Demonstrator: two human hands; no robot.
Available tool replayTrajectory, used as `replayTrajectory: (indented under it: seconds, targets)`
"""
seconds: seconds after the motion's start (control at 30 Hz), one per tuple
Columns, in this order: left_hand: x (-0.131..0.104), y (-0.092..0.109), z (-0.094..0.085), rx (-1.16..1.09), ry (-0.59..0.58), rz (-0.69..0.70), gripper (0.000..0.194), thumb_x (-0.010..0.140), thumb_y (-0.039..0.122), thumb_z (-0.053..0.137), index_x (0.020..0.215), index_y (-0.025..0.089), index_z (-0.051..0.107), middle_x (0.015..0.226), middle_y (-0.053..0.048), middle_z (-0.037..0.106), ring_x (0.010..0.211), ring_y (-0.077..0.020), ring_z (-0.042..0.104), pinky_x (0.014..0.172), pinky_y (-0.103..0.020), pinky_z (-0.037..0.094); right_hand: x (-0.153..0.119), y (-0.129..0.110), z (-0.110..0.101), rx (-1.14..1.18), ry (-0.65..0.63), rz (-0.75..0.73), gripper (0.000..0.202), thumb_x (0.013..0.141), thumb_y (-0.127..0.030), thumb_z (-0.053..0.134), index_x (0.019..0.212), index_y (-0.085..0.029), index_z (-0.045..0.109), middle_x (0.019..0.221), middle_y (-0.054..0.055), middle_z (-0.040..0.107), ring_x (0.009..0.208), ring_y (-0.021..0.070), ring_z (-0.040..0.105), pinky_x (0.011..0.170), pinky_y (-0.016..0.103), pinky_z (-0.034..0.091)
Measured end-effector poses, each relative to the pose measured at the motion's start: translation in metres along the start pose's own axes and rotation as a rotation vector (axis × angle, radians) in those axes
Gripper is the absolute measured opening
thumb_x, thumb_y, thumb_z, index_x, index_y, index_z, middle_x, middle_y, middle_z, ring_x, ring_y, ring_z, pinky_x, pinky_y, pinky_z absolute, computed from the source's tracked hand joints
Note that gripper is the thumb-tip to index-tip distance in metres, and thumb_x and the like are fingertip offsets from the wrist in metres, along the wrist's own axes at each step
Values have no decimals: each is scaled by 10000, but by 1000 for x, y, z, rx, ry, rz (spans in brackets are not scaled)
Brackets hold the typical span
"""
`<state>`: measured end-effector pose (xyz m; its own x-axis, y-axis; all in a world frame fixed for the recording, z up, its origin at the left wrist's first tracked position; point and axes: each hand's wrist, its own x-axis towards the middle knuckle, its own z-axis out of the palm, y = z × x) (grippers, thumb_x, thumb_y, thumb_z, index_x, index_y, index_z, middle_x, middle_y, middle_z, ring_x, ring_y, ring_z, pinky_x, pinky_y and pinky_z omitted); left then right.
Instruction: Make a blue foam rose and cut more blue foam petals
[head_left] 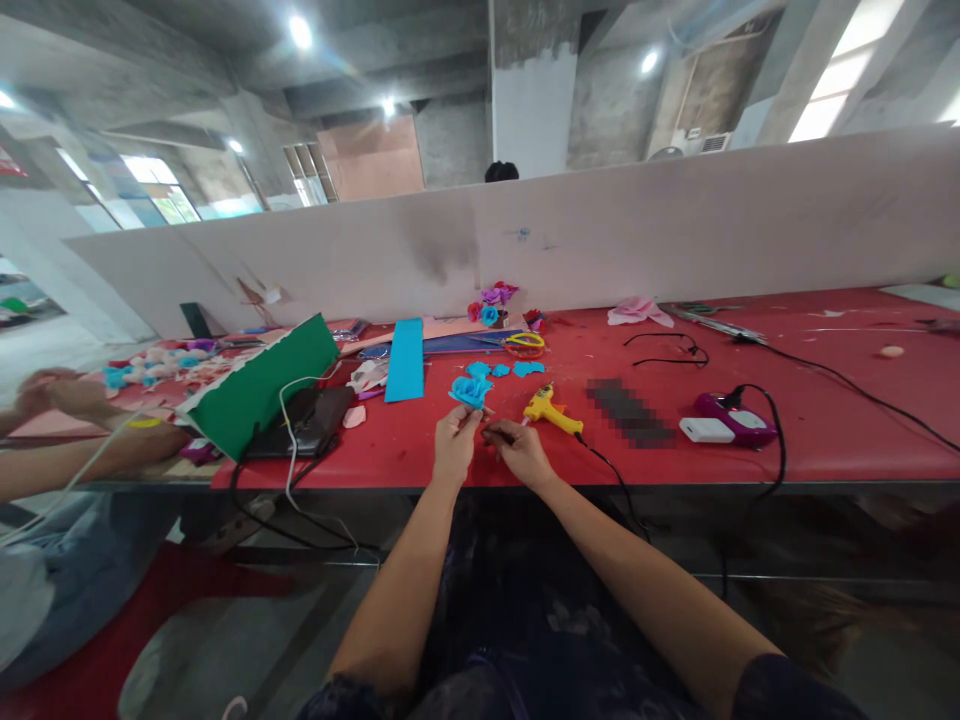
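A blue paper flower point(469, 390) is pinched in the fingers of my left hand point(456, 440), just over the front part of the red table. Close beside it on the right, my right hand point(519, 448) has its fingers drawn together; what they hold, if anything, is too small to tell. A yellow glue gun point(552, 408) lies just beyond my right hand, its cord trailing over the table edge. Several cut blue petals point(528, 369) lie behind the flower. Farther back are yellow-handled scissors point(524, 345) and a small bunch of finished flowers point(491, 300).
On the red table point(420, 450) are a blue strip point(405, 360), a green board point(262, 385), a dark bag point(330, 415), eyeglasses point(667, 350) and a purple power socket point(739, 420) with a white plug. Another person's arms point(97, 440) reach in at left. A white partition point(337, 260) stands behind.
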<state>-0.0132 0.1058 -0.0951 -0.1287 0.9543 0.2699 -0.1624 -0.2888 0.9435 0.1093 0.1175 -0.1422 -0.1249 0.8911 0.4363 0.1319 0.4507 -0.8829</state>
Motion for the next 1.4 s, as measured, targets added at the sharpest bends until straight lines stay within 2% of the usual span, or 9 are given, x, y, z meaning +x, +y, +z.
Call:
replayTrajectory:
  seconds: [0.17, 0.3, 0.5, 0.73, 0.87, 1.0, 1.1, 1.27, 1.4]
  targets:
    - [-1, -5, 0, -35, 2, -15, 195, 670, 330, 739, 768, 163, 755, 787, -50, 739, 784, -190, 648, 759, -309, 490, 0, 0, -1, -1, -17, 1, 183, 819, -320, 578, 785, -182, 693, 680, 21, 684, 491, 127, 567, 491, 231, 454]
    - [-2, -7, -1, -103, 21, -25, 201, 596, 306, 802, 736, 167, 759, 738, -31, 736, 724, -172, 649, 737, -308, 502, -1, -2, -2, 13, -55, 10, 201, 829, -338, 582, 828, -183, 709, 721, 31, 706, 461, 130, 584, 489, 244, 477]
    - [-1, -2, 0, -79, 36, -76, 186, 556, 286, 829, 658, 160, 738, 629, -3, 692, 618, -136, 612, 641, -275, 493, -1, -6, -2, 6, -54, 0, 173, 819, -321, 600, 826, -194, 716, 722, 27, 709, 466, 143, 611, 500, 252, 481]
    - [-1, 0, 1, -137, 62, -116, 213, 517, 270, 838, 667, 155, 739, 627, -10, 696, 626, -154, 620, 650, -296, 499, -2, -5, -1, -1, -36, -9, 176, 810, -310, 587, 851, -191, 710, 717, 21, 700, 452, 140, 606, 477, 246, 472]
    - [-3, -3, -1, -66, 22, -36, 136, 567, 239, 790, 671, 164, 744, 640, -5, 704, 637, -161, 618, 683, -310, 500, -2, -3, -2, -6, 1, -32, 191, 824, -322, 562, 828, -196, 706, 709, 20, 700, 491, 147, 613, 524, 256, 489]
    - [-4, -7, -3, -15, 2, 31, 87, 597, 214, 751, 675, 177, 753, 703, -12, 720, 718, -187, 631, 737, -321, 496, -3, -4, -4, -23, 12, -44, 202, 797, -247, 526, 652, -204, 660, 523, -3, 640, 455, 153, 586, 503, 253, 477]
    - [-6, -7, -6, 16, 6, 72, 78, 602, 203, 746, 678, 192, 757, 734, -23, 722, 780, -215, 634, 768, -329, 486, -3, -6, -6, -31, 10, -59, 201, 759, -209, 517, 588, -211, 623, 518, -4, 645, 472, 162, 600, 501, 254, 484]
    - [-10, -5, -10, 144, 47, 175, 106, 608, 125, 732, 584, 228, 729, 754, -48, 715, 853, -228, 624, 883, -330, 433, -4, -9, -6, -38, -4, -76, 190, 713, -158, 509, 562, -212, 612, 529, -7, 648, 492, 169, 620, 502, 251, 493]
    - [-11, -9, -5, 146, 57, 166, 80, 670, 177, 711, 615, 232, 726, 757, -42, 711, 841, -223, 623, 860, -317, 437, -3, -6, -4, -54, 8, -59, 175, 770, -212, 536, 669, -203, 678, 586, 2, 676, 477, 156, 607, 512, 254, 493]
